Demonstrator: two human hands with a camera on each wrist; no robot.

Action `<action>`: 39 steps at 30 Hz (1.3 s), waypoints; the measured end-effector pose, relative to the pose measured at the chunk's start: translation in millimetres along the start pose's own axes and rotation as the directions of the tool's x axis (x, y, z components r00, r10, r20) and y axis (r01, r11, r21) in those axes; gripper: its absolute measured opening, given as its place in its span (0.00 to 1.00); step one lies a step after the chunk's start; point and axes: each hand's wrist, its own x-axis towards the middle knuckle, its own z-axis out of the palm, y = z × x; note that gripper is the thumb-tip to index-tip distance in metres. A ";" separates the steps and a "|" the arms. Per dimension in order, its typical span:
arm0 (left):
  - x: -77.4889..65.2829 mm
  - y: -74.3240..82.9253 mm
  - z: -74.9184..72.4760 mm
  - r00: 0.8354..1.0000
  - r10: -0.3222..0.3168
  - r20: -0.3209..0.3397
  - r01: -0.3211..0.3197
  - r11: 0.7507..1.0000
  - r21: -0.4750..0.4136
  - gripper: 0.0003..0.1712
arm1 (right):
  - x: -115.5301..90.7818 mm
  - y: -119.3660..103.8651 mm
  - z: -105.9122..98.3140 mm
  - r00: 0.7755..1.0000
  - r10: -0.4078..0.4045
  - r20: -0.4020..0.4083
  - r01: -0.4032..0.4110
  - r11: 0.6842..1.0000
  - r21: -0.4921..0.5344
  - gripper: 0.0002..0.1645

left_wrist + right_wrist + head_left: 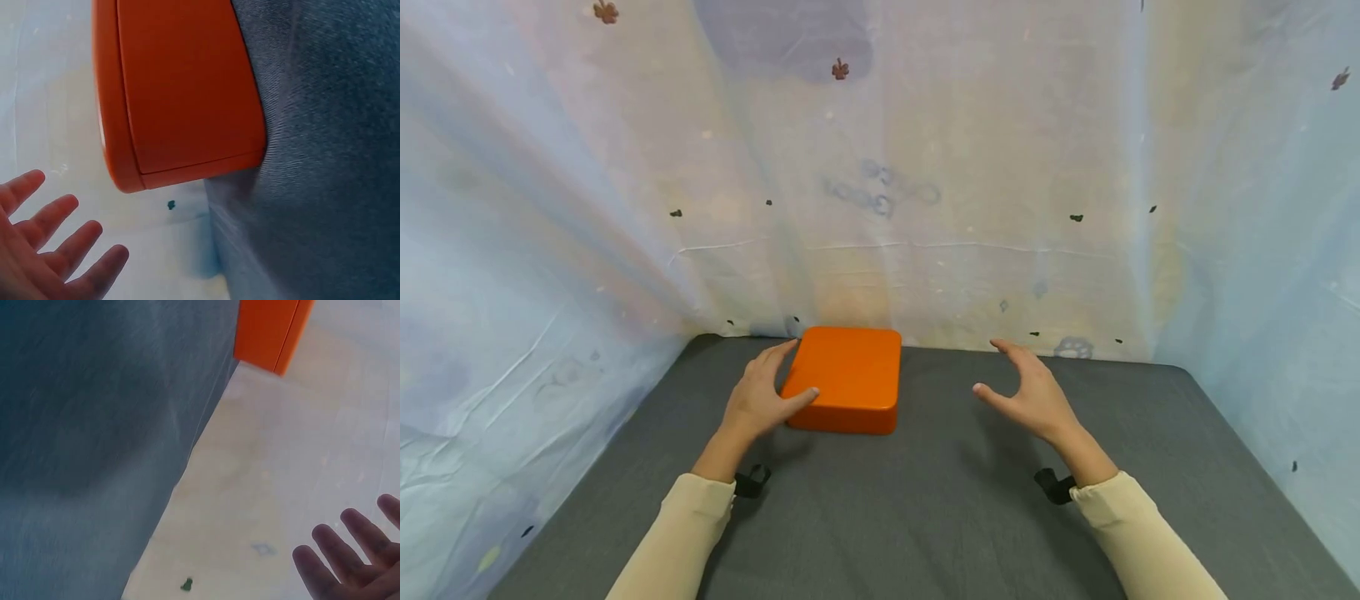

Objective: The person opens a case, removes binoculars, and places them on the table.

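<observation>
An orange box [847, 367] with rounded corners lies flat on the grey cloth surface, toward its back edge. My left hand [762, 398] is at the box's left side, thumb and fingers spread apart, the thumb overlapping its near left corner in the head view. In the left wrist view a seam runs along the side of the box [187, 87], and the fingers of the left hand [56, 250] are extended clear of it. My right hand [1033, 398] hovers to the right of the box, well apart from it, fingers spread and holding nothing.
A pale patterned curtain [970, 150] hangs behind the grey surface [925, 517] and along both sides. Dark straps [752, 481] sit at both wrists, below light sleeves [677, 533].
</observation>
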 end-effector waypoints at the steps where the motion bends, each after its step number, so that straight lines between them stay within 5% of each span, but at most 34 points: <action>1: -0.3 -1.5 0.0 1.000 -0.008 0.008 0.008 1.000 -0.016 0.50 | 2.0 -1.7 2.8 1.000 -0.001 0.003 0.001 1.000 0.011 0.47; 16: -4.9 -20.8 4.1 0.981 -0.137 0.134 0.161 0.969 -0.188 0.52 | 21.4 -20.3 47.5 1.000 0.001 0.025 -0.008 0.966 0.258 0.44; 26: 0.1 -38.6 14.2 0.976 -0.071 0.204 0.156 0.884 -0.440 0.49 | 29.0 -36.4 81.0 0.990 0.048 0.135 -0.104 0.888 0.448 0.43; 31: 0.2 -40.0 17.2 0.970 -0.075 0.232 0.179 0.864 -0.470 0.51 | 31.7 -44.4 98.9 0.976 0.074 0.205 -0.168 0.852 0.496 0.44; 39: 1.0 -40.4 19.5 0.957 -0.092 0.274 0.213 0.867 -0.451 0.56 | 32.1 -50.5 119.5 0.947 0.129 0.294 -0.268 0.821 0.504 0.48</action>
